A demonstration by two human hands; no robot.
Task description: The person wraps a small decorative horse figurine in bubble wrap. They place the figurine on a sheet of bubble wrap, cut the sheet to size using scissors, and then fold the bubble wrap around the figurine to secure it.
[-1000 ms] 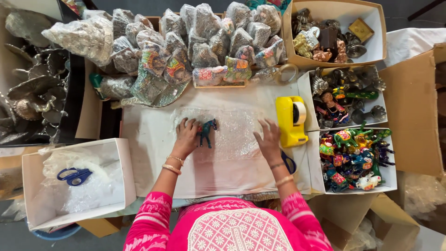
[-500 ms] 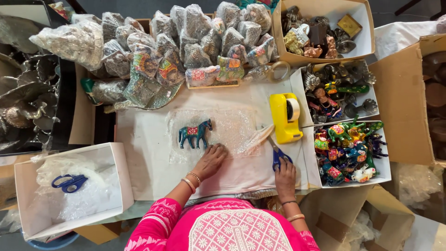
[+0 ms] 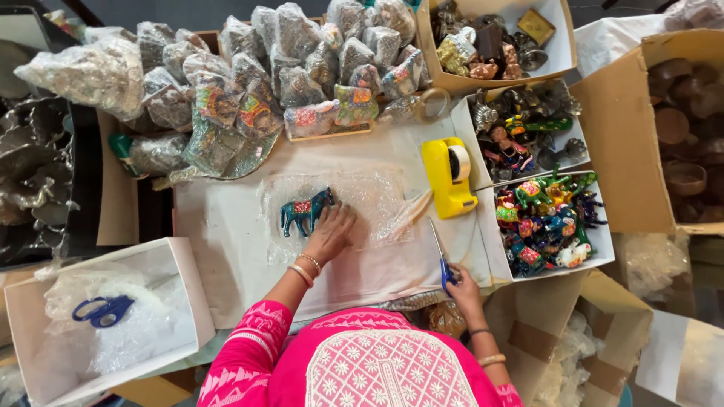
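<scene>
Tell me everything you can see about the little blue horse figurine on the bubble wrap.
The small blue painted horse figurine lies on its side on a clear sheet of bubble wrap spread over the white paper-covered table. It has a darker mane, four legs pointing toward the person, and a red patterned saddle patch on its back. Its finish looks glossy, like painted wood or papier-mache. The left hand rests by its head end, fingertips touching or nearly so.

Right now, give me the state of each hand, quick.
Left hand: open, flat on the clear bubble-wrap sheet, fingertips at the small blue painted horse figurine.
Right hand: closed, holding the blue-handled scissors.
</scene>
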